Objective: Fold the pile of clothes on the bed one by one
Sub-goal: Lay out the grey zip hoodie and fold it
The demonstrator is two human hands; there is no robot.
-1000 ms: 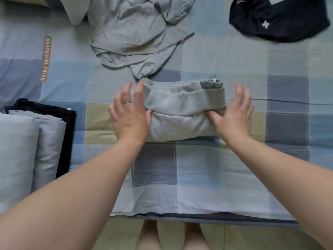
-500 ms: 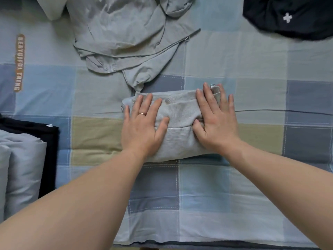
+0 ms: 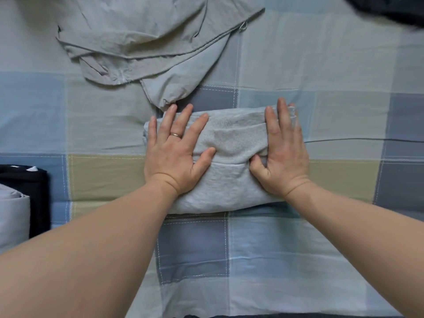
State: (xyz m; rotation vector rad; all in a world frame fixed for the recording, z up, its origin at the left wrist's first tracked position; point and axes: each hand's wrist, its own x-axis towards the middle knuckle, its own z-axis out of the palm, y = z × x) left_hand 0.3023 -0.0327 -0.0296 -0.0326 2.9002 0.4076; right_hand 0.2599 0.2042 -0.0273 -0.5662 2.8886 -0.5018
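Head view: both hands press the folded grey garment flat, near the middle of the bed.
The left hand and the right hand lie on its two ends with straight fingers, gripping nothing. The fold looks finished. I judge the next move is to carry it to the folded stack at the left edge, then take the crumpled grey garment near the far edge.

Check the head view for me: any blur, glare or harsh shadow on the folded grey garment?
Head view: light soft and even, no glare; folded grey garment and left hand sharp; right hand slightly smeared at its fingers; dark garment in the top right corner blurred.
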